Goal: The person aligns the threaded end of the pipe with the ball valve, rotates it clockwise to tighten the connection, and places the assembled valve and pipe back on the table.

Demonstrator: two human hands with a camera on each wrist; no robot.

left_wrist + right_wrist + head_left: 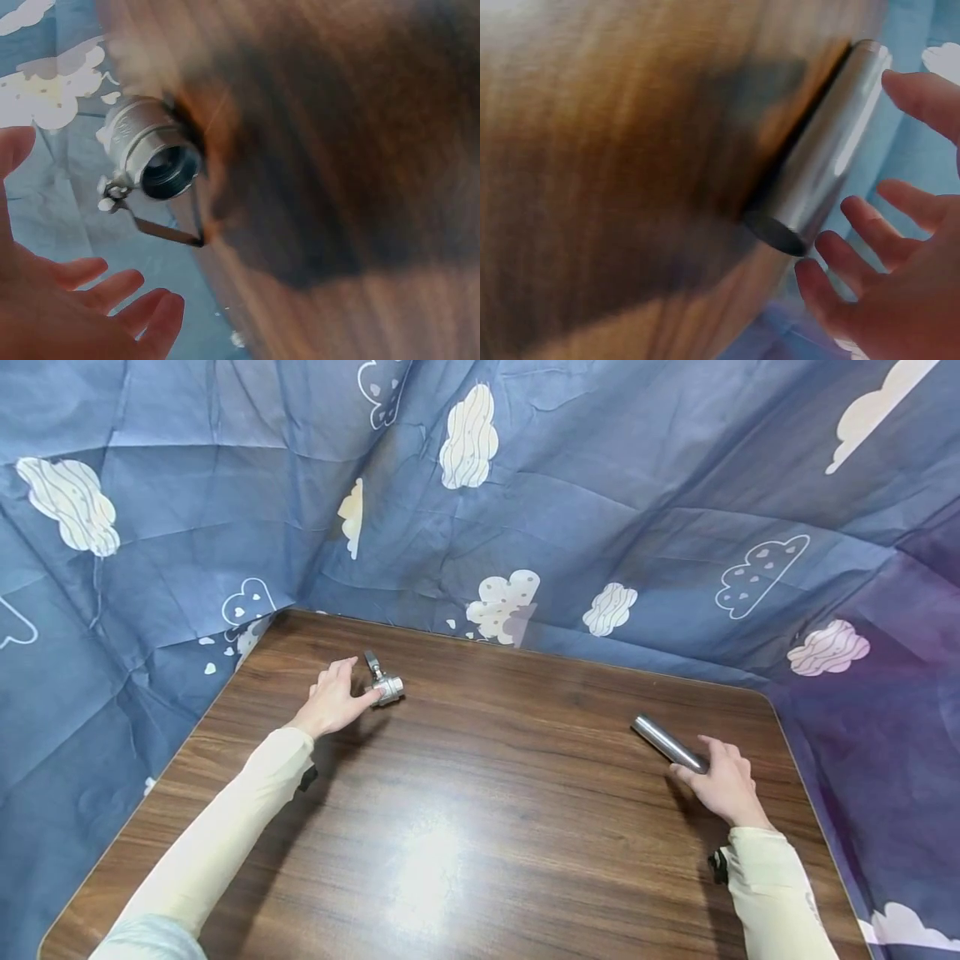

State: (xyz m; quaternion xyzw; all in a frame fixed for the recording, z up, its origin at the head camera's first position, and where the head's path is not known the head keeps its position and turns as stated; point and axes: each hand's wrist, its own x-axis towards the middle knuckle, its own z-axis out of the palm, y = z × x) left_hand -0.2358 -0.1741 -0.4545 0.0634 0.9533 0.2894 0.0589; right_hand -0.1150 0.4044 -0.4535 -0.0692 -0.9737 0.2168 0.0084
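Observation:
A silver metal ball valve (pixel 389 687) with a lever handle (pixel 372 661) lies on the far left part of the table. Right beside it is my left hand (pixel 331 700), fingers spread and thumb overlapping the valve in the head view. The left wrist view shows the valve's round threaded opening (pixel 171 171) facing the camera, with a gap between it and the fingers. On the right side lies a shiny metal tube (pixel 663 740). My right hand (pixel 724 783) hovers at its near end, fingers loosely extended. In the right wrist view the fingertips (pixel 831 241) come close to the tube's open end.
Both things lie on a brown wood-grain table (pixel 510 760) with rounded corners. Blue cloth (pixel 570 527) with cloud prints hangs behind the table and along its sides. A bright light reflection shows on the near part of the tabletop.

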